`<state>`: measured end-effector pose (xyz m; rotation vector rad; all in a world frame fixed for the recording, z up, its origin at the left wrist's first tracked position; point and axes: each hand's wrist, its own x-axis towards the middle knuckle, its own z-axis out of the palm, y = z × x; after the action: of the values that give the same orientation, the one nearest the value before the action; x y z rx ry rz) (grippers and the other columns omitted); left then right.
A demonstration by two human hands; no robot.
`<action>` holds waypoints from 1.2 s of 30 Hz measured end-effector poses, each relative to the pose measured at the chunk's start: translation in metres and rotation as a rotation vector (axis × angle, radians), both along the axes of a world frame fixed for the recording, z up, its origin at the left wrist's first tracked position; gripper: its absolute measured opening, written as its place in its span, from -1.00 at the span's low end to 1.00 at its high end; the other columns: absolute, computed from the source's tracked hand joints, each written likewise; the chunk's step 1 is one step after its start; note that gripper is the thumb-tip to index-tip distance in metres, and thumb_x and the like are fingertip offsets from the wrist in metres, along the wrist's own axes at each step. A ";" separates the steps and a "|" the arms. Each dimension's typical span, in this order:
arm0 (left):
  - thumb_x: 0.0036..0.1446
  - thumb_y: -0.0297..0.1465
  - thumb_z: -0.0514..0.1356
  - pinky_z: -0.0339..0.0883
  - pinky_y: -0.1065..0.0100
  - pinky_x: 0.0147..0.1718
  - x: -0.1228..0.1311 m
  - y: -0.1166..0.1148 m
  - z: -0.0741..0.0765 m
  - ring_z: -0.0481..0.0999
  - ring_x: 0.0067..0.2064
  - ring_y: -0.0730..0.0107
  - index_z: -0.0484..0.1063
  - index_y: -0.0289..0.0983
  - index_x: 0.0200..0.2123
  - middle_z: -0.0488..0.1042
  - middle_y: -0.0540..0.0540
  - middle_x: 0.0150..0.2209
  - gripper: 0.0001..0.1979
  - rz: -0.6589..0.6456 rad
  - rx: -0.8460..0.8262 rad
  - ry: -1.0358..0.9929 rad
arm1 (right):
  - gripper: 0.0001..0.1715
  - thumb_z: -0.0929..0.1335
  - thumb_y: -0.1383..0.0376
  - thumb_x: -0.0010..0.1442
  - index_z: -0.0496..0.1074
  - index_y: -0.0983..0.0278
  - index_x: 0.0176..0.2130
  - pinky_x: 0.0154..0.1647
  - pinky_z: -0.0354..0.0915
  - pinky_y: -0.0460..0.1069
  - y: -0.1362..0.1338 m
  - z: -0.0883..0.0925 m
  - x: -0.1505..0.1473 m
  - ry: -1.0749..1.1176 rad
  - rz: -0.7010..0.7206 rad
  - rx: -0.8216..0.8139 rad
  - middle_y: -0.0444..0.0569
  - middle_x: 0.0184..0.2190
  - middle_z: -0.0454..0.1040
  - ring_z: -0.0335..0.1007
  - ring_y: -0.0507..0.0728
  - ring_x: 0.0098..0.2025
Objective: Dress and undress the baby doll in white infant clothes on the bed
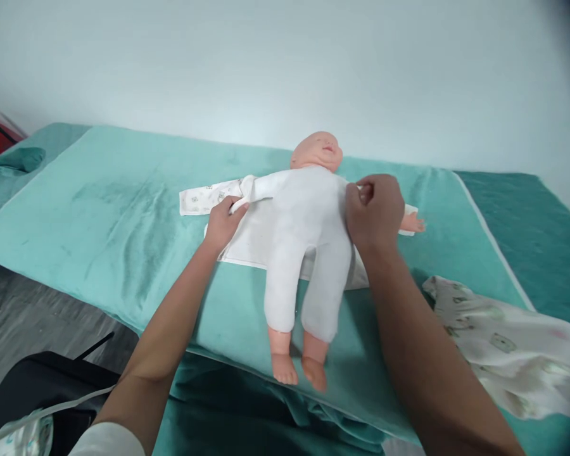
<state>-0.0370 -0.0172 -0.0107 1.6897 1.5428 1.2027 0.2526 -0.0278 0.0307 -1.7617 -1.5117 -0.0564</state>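
A baby doll (pixel 313 202) with a white cloth body lies on its back, its bare feet toward me. Under it is spread a white patterned baby shirt (pixel 247 244). The shirt's left-side sleeve (pixel 199 199) stretches out flat past the doll's arm. My left hand (pixel 225 221) pinches the shirt's edge by that sleeve opening. My right hand (pixel 376 212) is closed beside the doll's chest and shoulder; its fingertips and whatever they grip are hidden. Beyond it, the doll's hand (pixel 412 222) sticks out of the other sleeve's cuff.
A green padded cover (pixel 123 190) lies over the table, against a pale wall (pixel 218 63). Crumpled patterned cloth (pixel 513 342) lies at the right. On the lower left stands a black chair (pixel 42 380), with a patterned package (pixel 26 437) near it.
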 end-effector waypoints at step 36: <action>0.33 -0.43 0.11 0.28 0.29 -0.09 0.038 0.029 0.060 0.44 -0.19 0.30 0.25 -0.17 -0.33 0.47 -0.02 -0.29 -0.86 0.116 0.056 0.097 | 0.20 0.14 -0.43 0.25 -0.18 0.17 0.54 0.62 -0.33 0.31 -0.003 -0.045 -0.033 0.539 0.688 -0.273 -0.07 0.58 -0.15 -0.35 0.33 0.61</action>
<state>0.0011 0.0117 0.0495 1.7380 1.6999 1.2493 0.2195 -0.0311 -0.0146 -1.2091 -1.6623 0.9289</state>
